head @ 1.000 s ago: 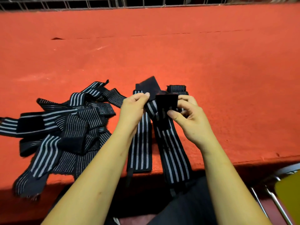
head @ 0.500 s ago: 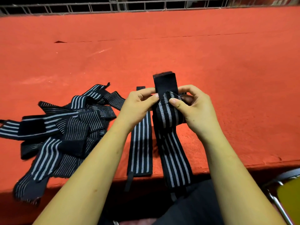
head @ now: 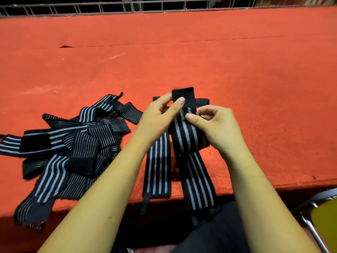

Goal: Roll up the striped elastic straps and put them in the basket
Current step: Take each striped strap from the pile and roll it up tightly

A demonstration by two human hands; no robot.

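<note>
Risen onto the black end (head: 184,95), left hand (head: 158,117) fingers pinch it; right hand (head: 217,126) grips roll (head: 186,138); pile (head: 73,143) left.

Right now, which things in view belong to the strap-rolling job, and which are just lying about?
Job: half-rolled strap, held by left hand and right hand; flat strap beside it; pile of striped straps on the left. Basket not seen.
Lying about: red table cover; metal railing at the far edge; yellow-seated chair, lower right.
</note>
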